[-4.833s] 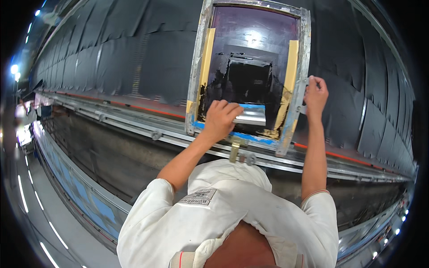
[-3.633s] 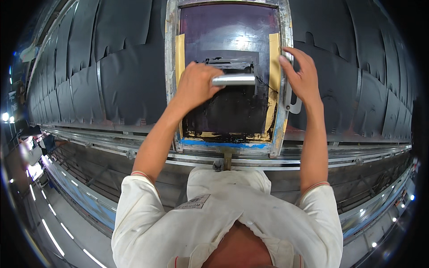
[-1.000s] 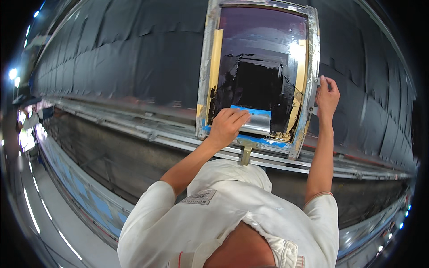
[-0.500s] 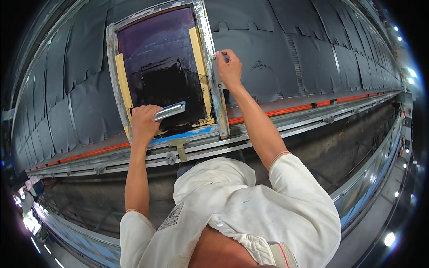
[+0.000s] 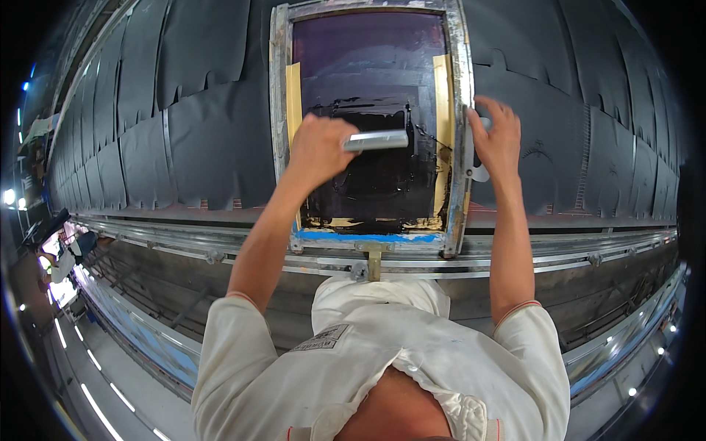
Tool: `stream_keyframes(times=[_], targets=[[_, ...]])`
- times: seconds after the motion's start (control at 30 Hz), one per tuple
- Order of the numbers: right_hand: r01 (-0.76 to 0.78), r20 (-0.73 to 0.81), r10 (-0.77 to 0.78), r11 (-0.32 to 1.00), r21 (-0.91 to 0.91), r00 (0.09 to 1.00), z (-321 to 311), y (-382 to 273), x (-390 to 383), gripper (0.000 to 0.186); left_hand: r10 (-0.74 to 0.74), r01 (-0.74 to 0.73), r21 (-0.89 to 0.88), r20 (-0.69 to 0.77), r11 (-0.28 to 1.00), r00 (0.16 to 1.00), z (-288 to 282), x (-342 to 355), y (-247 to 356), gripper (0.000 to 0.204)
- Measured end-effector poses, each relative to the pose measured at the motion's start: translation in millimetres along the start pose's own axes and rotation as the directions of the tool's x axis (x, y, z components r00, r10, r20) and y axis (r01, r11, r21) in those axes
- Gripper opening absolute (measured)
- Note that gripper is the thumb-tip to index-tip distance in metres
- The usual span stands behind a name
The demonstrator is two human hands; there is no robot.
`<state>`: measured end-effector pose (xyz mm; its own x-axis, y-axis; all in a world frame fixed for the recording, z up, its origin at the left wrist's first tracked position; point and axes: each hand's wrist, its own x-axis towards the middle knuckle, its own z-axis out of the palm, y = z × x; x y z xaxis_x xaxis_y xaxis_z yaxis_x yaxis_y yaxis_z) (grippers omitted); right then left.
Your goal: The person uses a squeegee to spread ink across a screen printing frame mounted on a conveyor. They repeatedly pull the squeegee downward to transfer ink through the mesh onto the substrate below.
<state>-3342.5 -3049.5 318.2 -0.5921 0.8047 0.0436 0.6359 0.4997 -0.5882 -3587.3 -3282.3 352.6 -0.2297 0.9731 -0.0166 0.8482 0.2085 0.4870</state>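
Observation:
A metal-framed printing screen lies before me, its mesh dark purple with a glossy patch of black ink in the middle and near part. Above the ink, my left hand is closed round the silvery handle of a squeegee, held roughly crosswise. Whether its blade touches the mesh is hidden. My right hand is beside the screen's right rail, thumb and fingers apart, holding nothing. Close below its fingers a pale bracket sticks out from that rail.
Dark sheets in rows cover the long table on both sides of the screen. Yellow tape strips line the mesh, and blue tape its near end. A metal rail with a clamp runs along the near edge.
The squeegee in my left hand has moved from the near left of the ink to farther over its middle. My right hand has loosened from the right rail, fingers opening. The view has shifted.

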Motion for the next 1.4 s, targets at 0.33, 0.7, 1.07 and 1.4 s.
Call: stream_keyframes(times=[0.33, 0.7, 1.07, 1.4], targets=[[0.355, 0.615, -0.301, 0.934, 0.037, 0.729, 40.9, -101.4, 75.2, 0.022, -0.034, 0.034, 0.007, 0.023, 0.999, 0.999, 2.4, 74.5, -31.5, 0.019], [0.42, 0.454, -0.414, 0.903, 0.094, 0.789, 43.0, -89.6, -86.4, 0.016, 0.054, -0.054, 0.004, -0.015, 0.999, 0.998, 38.1, -59.8, 23.6, 0.016], [0.345, 0.562, -0.299, 0.938, 0.027, 0.771, 34.8, -110.4, 33.8, 0.015, 0.03, -0.03, 0.038, -0.016, 0.999, 0.999, 5.9, 43.1, -19.6, 0.008], [0.267, 0.641, -0.22, 0.963, 0.025, 0.735, 40.7, -111.6, 73.3, 0.017, -0.034, 0.035, -0.045, 0.024, 0.998, 0.999, 3.8, 76.6, -33.2, 0.016]])
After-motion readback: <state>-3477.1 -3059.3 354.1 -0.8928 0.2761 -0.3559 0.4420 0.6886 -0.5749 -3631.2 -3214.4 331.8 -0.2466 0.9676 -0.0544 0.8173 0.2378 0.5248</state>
